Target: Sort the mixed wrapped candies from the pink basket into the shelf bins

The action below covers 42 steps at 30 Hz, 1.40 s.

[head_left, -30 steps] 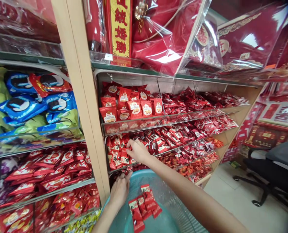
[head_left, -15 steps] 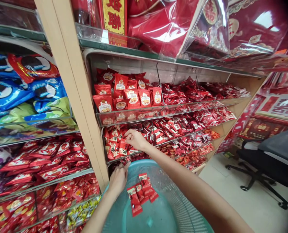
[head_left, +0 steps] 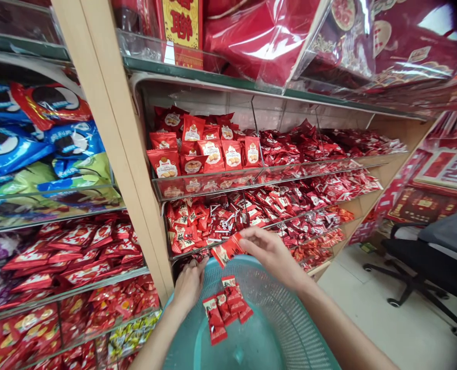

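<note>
The right hand (head_left: 270,255) pinches a red snack packet (head_left: 227,250) above a teal mesh basket (head_left: 290,321) holding several similar packets (head_left: 221,308). The left hand (head_left: 189,288) sits just below the glass shelf lip (head_left: 251,231), near heaped red packets (head_left: 193,226).

Glossy foil packets (head_left: 227,250) and a matt perforated plastic basket (head_left: 286,313)

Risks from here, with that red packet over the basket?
The red snack packet is held by one end in the right hand, just above the rim of the teal mesh basket, so it might slip and land outside. The left hand is at the shelf edge, right below the loose heap of red packets, and could knock some down.
</note>
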Available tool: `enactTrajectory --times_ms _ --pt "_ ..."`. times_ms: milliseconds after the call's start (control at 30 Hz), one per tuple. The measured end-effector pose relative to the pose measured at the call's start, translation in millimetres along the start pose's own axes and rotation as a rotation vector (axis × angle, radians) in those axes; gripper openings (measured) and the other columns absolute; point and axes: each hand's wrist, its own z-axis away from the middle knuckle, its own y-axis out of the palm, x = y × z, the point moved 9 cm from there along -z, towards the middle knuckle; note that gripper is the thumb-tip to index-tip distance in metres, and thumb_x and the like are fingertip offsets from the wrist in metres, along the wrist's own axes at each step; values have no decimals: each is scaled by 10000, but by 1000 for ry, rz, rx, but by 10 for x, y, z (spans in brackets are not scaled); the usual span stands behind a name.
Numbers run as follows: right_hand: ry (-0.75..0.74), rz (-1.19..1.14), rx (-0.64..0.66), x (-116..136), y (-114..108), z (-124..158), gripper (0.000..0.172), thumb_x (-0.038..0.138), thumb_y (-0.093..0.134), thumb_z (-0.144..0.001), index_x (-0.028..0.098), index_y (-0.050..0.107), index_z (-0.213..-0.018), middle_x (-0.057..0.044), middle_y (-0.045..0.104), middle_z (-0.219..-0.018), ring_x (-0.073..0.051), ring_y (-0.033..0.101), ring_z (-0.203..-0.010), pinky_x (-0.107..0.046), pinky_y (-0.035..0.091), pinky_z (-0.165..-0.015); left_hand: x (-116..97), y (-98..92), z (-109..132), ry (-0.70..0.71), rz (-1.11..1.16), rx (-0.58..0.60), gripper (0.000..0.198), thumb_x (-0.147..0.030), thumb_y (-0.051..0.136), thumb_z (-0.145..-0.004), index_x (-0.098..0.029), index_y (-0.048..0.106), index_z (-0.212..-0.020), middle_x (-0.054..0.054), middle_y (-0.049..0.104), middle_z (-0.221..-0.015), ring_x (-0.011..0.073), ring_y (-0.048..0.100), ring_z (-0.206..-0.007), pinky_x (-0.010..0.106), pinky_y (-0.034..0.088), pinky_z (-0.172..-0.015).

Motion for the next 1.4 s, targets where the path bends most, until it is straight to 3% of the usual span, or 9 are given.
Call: enactTrajectory --times_ms 100,267,467,633,767,867,1133,1400 --pt "173 -148 18 -438 107 344 235 404 579 -804 169 595 -799 7 576 -726 -103 496 -661 -239 403 -623 -7 -12 7 -10 2 17 447 -211 307 -918 -277 425 -1345 86 566 -1118 197 548 -998 275 418 -839" --pt "498 -303 -12 -1375 521 798 275 417 637 -709 162 540 -675 43 522 -559 -80 448 -506 -223 364 -518 -19 -29 23 -16 7 13 447 -217 281 -926 -278 424 -1345 84 560 -1124 185 549 -992 267 413 -850" --pt "608 -340 -144 -1917 751 1043 251 347 677 -585 188 502 -668 72 504 -481 -80 434 -427 -214 349 -439 -25 -15 5 -8 9 12 445 -227 301 -919 -288 429 -1340 80 563 -1109 185 547 -991 263 417 -842" --pt "715 -421 -183 -2021 894 1220 424 387 726 -534 208 522 -859 49 605 -595 -96 487 -452 -225 377 -460 -31 -15 3 -10 18 19 445 -235 315 -915 -283 427 -1343 78 558 -1125 180 540 -1008 258 404 -868" --pt "757 -540 -136 -1984 1039 1303 416 459 739 -552 218 563 -842 30 614 -665 -111 551 -543 -261 442 -582 -53 -33 6 7 9 16 446 -221 310 -914 -272 435 -1339 83 564 -1113 184 545 -995 267 406 -865" --pt "728 -589 -172 -1981 1065 1304 436 462 760 -534 234 573 -856 19 604 -727 -135 576 -620 -303 470 -658 -72 -51 10 14 -3 19 449 -213 308 -913 -269 433 -1341 84 564 -1115 193 546 -998 277 409 -863" --pt "753 -604 -325 -2175 1114 1335 536 422 804 -386 252 505 -797 28 539 -748 -182 595 -666 -402 503 -719 -65 -55 17 -6 -12 24 450 -221 301 -914 -280 431 -1341 76 562 -1117 185 545 -990 273 409 -856" --pt "730 -683 -280 -2168 1202 1345 588 430 812 -417 245 447 -838 31 584 -736 -233 656 -807 -379 485 -792 -65 -34 8 17 -2 2 447 -228 307 -915 -272 433 -1341 78 568 -1107 194 539 -996 276 407 -867"
